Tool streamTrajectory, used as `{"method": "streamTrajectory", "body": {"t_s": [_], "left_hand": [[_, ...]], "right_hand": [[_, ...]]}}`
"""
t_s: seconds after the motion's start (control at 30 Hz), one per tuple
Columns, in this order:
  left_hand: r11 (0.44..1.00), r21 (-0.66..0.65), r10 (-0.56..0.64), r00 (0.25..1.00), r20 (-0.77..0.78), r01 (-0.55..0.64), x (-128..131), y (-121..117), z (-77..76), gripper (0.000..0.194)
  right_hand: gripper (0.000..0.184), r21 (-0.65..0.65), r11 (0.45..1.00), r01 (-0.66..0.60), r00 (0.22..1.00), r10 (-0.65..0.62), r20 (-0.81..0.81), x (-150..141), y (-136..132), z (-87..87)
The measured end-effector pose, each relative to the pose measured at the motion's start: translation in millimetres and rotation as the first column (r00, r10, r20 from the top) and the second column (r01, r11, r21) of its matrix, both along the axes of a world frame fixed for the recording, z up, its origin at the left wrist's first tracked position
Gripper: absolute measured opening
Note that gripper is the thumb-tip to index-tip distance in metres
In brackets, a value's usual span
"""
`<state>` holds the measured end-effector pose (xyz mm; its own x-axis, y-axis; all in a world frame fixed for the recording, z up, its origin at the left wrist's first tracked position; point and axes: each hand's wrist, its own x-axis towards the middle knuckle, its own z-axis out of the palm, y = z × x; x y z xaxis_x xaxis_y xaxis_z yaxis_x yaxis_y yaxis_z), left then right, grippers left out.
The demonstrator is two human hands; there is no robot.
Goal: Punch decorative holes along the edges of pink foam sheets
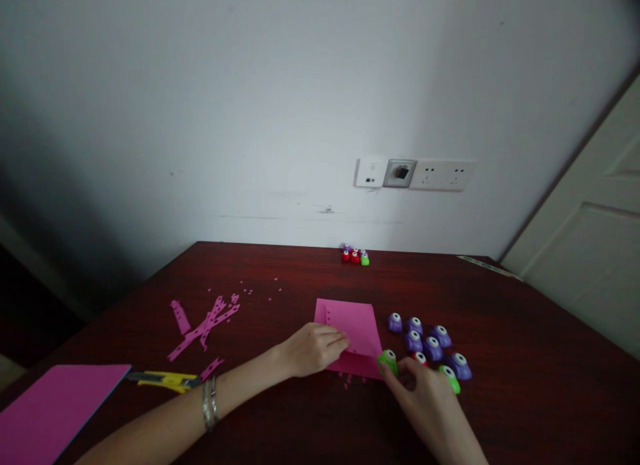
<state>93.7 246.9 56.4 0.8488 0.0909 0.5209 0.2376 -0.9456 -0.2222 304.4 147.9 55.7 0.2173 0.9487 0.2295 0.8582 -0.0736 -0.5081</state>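
A folded sheet of pink paper (pixel 357 321) lies on the dark red table, with a few small punched holes along its left side. My left hand (pixel 317 348) rests on its lower left part, fingers together and pressing the paper down. At the sheet's lower right corner, my right hand (pixel 425 391) grips a green craft punch (pixel 388 361) between thumb and fingers. Whether the paper sits inside the punch's slot I cannot tell. Close beyond the right hand stand several purple punches (pixel 433 349), a red punch (pixel 419 359) partly hidden by the fingers, and another green punch (pixel 449 379).
Pink paper offcuts (pixel 205 326) and tiny punched bits lie left of the sheet. A yellow utility knife (pixel 170 381) rests near a pink board (pixel 65 405) at front left. More small punches (pixel 355 257) stand by the wall, below the sockets (pixel 443 175).
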Motion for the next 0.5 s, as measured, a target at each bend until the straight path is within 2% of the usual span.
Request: {"method": "streamTrajectory", "body": {"t_s": [0.5], "left_hand": [[1.000, -0.011, -0.011, 1.000, -0.013, 0.011, 0.4, -0.5, -0.2, 0.023]], "right_hand": [[0.039, -0.039, 0.999, 0.015, 1.000, -0.015, 0.005, -0.1, 2.0, -0.1]]}}
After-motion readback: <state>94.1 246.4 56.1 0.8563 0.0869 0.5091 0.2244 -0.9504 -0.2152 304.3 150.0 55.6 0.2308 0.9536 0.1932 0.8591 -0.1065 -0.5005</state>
